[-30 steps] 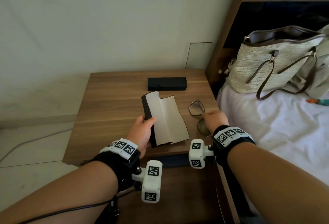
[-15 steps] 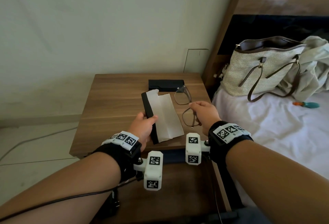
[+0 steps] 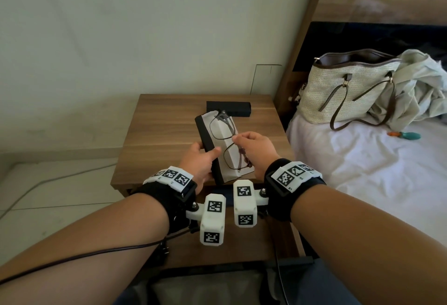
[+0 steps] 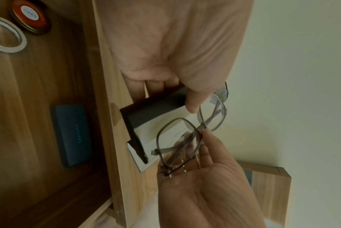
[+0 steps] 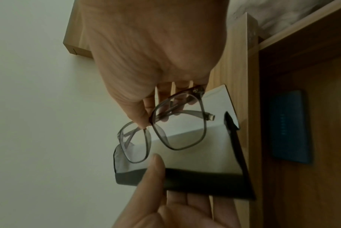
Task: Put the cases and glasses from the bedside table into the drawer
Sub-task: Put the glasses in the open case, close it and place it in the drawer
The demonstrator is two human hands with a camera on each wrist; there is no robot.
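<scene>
Left hand [image 3: 198, 162] grips open case [image 3: 219, 146]; right hand [image 3: 256, 150] pinches glasses [image 3: 226, 139], fingertips hidden.

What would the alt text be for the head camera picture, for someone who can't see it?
The right hand pinches folded glasses over an opened black case with pale lining, gripped by the left hand above a wooden bedside table. A second, closed black case lies behind; a woven handbag sits on the bed.
</scene>
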